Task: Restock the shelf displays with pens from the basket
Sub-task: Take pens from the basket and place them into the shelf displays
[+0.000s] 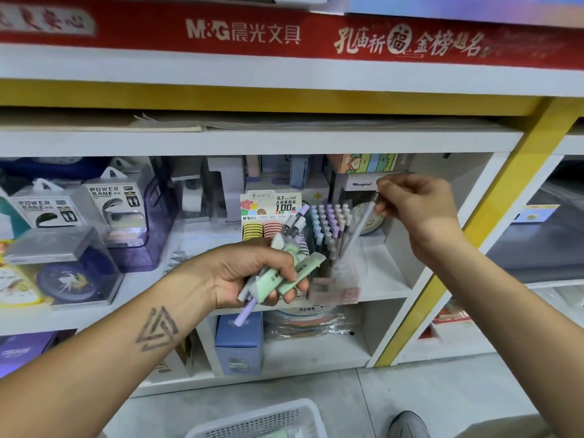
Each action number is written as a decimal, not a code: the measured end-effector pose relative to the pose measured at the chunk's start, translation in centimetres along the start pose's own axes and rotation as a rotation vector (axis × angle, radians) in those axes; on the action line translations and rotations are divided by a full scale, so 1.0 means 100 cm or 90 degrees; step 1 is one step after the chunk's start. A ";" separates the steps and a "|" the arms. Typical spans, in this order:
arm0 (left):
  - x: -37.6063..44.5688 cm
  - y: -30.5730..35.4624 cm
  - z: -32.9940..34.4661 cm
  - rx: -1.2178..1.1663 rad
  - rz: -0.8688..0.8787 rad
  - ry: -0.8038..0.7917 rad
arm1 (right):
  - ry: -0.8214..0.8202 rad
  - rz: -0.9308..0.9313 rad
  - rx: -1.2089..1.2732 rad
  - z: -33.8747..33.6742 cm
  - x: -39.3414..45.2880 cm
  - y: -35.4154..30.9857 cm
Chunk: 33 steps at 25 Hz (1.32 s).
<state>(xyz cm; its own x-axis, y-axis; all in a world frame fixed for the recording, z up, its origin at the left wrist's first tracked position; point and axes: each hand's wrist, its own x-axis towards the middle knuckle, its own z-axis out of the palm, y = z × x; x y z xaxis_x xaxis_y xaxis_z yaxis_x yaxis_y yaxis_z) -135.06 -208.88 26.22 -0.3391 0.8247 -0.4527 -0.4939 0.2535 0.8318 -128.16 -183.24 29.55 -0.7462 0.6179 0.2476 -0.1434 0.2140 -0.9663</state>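
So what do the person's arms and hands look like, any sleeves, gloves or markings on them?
Both forearms are bare: no sleeves, gloves, watch or bracelets in view. The left forearm carries a dark tattoo of interlocking triangles just below the wrist. The left hand may have a ring on one finger, but it is too small to tell. The right hand and right forearm show no markings.

Pen display (pixel 328 229): sitting on the shelf (pixel 388 289), right of the power bank boxes (pixel 117 203).
Basket (pixel 262 420): lying below (on the floor).
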 end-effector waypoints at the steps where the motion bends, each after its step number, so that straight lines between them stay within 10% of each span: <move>1: 0.000 0.000 0.000 -0.008 0.007 0.009 | -0.015 -0.049 -0.087 -0.003 0.000 0.003; 10: 0.006 -0.001 0.006 -0.037 0.034 0.025 | -0.163 -0.364 -0.470 -0.003 -0.015 0.039; 23: 0.000 0.001 0.008 -0.010 0.073 -0.012 | -0.205 -0.314 -0.636 0.004 -0.011 0.035; 33: -0.009 0.009 0.000 -0.045 0.112 0.088 | -0.422 0.100 -0.025 0.047 -0.047 -0.007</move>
<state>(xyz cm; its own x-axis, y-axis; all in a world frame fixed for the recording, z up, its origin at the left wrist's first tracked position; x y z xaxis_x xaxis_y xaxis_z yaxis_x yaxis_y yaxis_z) -135.23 -209.42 27.42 -0.5281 0.7752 -0.3468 -0.4706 0.0728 0.8793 -127.64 -189.88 28.71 -0.9986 0.0526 -0.0039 0.0141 0.1942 -0.9809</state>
